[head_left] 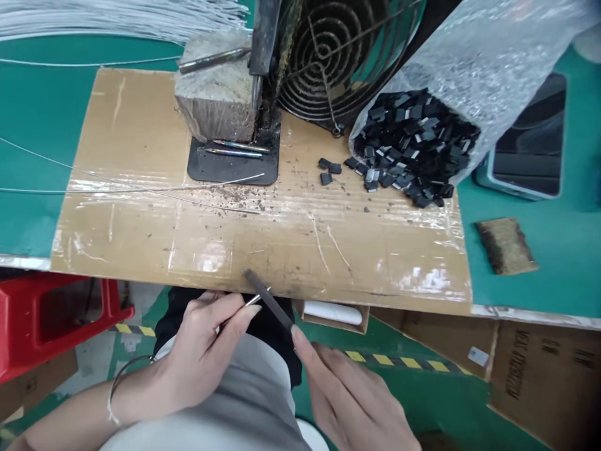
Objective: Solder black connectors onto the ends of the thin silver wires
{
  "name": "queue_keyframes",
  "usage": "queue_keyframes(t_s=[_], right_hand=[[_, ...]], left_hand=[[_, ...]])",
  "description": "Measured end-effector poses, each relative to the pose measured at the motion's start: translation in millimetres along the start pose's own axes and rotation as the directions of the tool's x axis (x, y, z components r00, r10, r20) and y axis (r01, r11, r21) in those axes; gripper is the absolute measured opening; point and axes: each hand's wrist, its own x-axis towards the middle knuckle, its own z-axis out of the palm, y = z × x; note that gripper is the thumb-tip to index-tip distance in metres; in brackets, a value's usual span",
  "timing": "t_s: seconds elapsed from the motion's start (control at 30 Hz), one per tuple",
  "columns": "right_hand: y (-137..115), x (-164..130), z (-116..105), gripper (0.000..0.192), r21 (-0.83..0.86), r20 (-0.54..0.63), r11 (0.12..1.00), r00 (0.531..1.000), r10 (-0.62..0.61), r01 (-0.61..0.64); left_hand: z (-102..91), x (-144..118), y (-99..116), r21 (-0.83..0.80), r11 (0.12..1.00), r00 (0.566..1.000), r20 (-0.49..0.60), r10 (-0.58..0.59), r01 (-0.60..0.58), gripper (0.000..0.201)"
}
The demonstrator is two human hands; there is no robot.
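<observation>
The left hand (201,354) is closed, thumb and forefinger pinching a thin metal rod (254,300) whose tip points up and to the right. The right hand (345,394) is curled around the lower end of a flat dark file (272,305), its forefinger stretched along the metal. The two hands are apart, yet rod and file cross between them, the file passing over the rod just short of its tip; whether they press together, I cannot tell. Both tools sit by the near edge of the cardboard sheet (399,244) covering the worktop (568,250).
</observation>
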Motion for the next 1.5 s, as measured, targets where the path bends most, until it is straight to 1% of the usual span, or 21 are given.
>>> queue_keyframes(t_s=[0.17,0.27,0.33,0.4,0.47,0.57,0.63,0.73,0.8,0.87,0.93,1.0,1.1,1.2,1.27,1.4,1.5], right_hand=[[5.5,4.0,10.7,0.060,-0.008,-0.078,0.999,0.996,-0.035,0.035],[6.4,-2.9,6.9,0.063,0.012,-0.002,0.999,0.999,-0.039,0.039],[5.2,-7.8,3.3,0.065,0.022,0.023,0.999,0.999,-0.034,0.034],[3.8,-7.6,3.6,0.064,0.007,-0.017,1.000,1.000,-0.019,0.019],[3.1,-2.1,7.7,0.062,-0.006,-0.059,1.000,0.998,-0.016,0.016],[3.4,8.7,14.4,0.062,0.030,-0.047,0.999,0.999,-0.023,0.024],[4.2,13.1,16.6,0.063,0.041,-0.022,0.999,0.999,-0.030,0.031],[5.5,14.7,17.9,0.062,0.024,-0.037,0.999,0.998,-0.044,0.045],[6.1,13.5,16.9,0.060,0.020,-0.057,0.998,0.997,-0.050,0.051],[5.9,10.3,12.3,0.061,0.016,-0.046,0.999,0.998,-0.052,0.052],[4.8,5.3,4.0,0.064,-0.002,0.013,0.998,0.998,-0.065,0.065],[3.5,0.2,-4.2,0.067,-0.008,0.055,0.997,0.996,-0.071,0.072],[3.1,-1.2,-6.1,0.067,0.005,0.032,0.998,0.997,-0.065,0.065],[4.7,4.8,3.6,0.063,0.004,-0.015,0.998,0.998,-0.068,0.068],[5.1,7.5,7.5,0.063,-0.001,-0.024,0.998,0.998,-0.059,0.059],[2.3,3.7,1.0,0.067,0.002,0.013,0.999,0.999,-0.035,0.035],[1.0,2.8,-1.1,0.067,-0.005,-0.008,0.999,0.999,-0.033,0.033]], left_hand=[[0.4,-1.1,-0.7,-0.072,0.992,0.995,0.013,-0.104,0.104,0.046],[-0.9,-0.8,0.6,-0.138,0.976,0.986,0.048,-0.161,0.166,0.048],[-1.7,-0.2,1.6,-0.165,0.968,0.981,0.074,-0.179,0.189,0.049],[-1.7,0.0,2.4,-0.160,0.969,0.981,0.076,-0.176,0.187,0.050],[-1.0,-0.7,3.3,-0.123,0.979,0.986,0.051,-0.159,0.164,0.047],[-0.1,-3.7,4.5,-0.067,0.985,0.987,0.041,-0.156,0.159,0.043],[-0.9,-6.5,4.5,-0.054,0.977,0.976,0.082,-0.200,0.205,0.043],[-3.2,-9.6,2.9,-0.050,0.962,0.949,0.182,-0.256,0.269,0.046],[-4.3,-9.2,2.5,-0.046,0.966,0.947,0.214,-0.241,0.256,0.047],[-4.3,-6.7,3.4,-0.030,0.980,0.965,0.185,-0.186,0.195,0.045],[-3.7,-3.9,4.9,0.006,0.992,0.983,0.131,-0.126,0.126,0.042],[-2.9,-2.1,5.6,0.041,0.995,0.990,0.104,-0.092,0.088,0.040],[-1.8,-1.4,4.8,0.051,0.997,0.991,0.112,-0.068,0.063,0.039],[-0.9,-1.7,3.7,0.015,0.997,0.991,0.110,-0.080,0.079,0.040],[-0.7,-2.3,3.3,-0.029,0.992,0.987,0.107,-0.116,0.119,0.042],[-1.5,-4.1,2.1,-0.100,0.971,0.970,0.135,-0.203,0.217,0.047],[-2.0,-3.7,1.9,-0.125,0.962,0.963,0.153,-0.223,0.243,0.047]])
